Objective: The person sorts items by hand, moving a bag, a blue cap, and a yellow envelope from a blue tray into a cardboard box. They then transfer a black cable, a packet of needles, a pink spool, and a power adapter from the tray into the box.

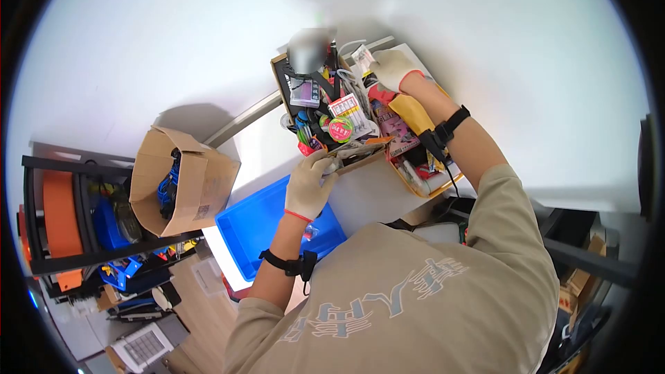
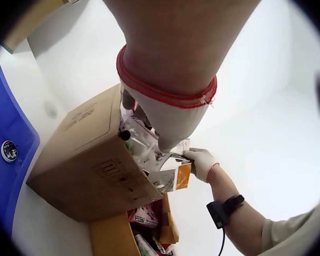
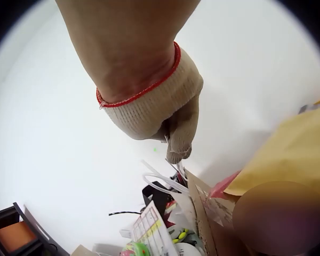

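Note:
My gloved right hand [image 1: 395,70] pinches a small flat pack with white and dark print [image 1: 362,60] above the far side of two crowded boxes. In the right wrist view, the curled fingers [image 3: 180,144] hide most of it. My gloved left hand [image 1: 308,187] is at the near rim of the cardboard box [image 2: 90,160], its fingers reaching in beside clear plastic packaging [image 2: 141,144]. Whether they grip it I cannot tell. Inside that box are a white printed card pack [image 1: 350,112], a round pink-and-green item [image 1: 340,129] and white cable [image 1: 352,83].
Right of that box stands a second box holding a pink pack [image 1: 393,130] and a yellow envelope [image 1: 413,114]. A blue tray [image 1: 242,225] lies near my left forearm, with a small round item [image 2: 9,151] in it. Farther left are a carton [image 1: 208,180] with blue cables and a black shelf [image 1: 80,263].

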Tool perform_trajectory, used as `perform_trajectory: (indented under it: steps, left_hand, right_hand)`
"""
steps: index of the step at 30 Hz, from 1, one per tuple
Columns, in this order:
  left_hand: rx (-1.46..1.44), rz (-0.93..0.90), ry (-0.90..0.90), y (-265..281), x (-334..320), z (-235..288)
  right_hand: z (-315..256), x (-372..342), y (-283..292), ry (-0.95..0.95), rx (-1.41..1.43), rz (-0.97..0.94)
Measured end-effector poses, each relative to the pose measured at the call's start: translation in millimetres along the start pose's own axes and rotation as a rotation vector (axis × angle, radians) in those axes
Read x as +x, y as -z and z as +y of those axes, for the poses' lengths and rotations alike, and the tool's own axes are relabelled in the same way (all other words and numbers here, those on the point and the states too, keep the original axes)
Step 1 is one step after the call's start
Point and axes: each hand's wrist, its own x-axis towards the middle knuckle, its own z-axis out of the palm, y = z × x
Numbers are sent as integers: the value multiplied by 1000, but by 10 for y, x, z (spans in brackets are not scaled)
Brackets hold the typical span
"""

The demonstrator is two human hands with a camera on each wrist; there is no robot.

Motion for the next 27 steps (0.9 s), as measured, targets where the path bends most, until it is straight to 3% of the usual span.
perform_trajectory:
  steps: [5, 8, 10, 16, 21, 23, 27]
  left_hand:
    - [0, 37, 23, 16, -66, 12]
    - [-32, 49, 36, 8, -108, 11]
    - [-33, 59, 35, -5, -127, 9]
    - [-109, 71, 0, 22, -149, 17]
    - [-141, 165, -6, 165, -144, 61]
    - [-151, 219, 3, 185, -198, -17]
    - [-190, 404, 116, 214, -304, -151]
  right_hand:
    - [-18, 271, -239, 110, -72, -122]
    - [-164, 253, -258, 204, -260, -182]
    - [-279, 228, -218, 76, -244, -188]
    - [-153, 29, -269, 141, -346, -168]
    - [-238, -174, -314, 150, -302, -226]
    - [-324, -221, -298, 118, -418, -301]
    - [-264, -170, -532, 121, -394, -210]
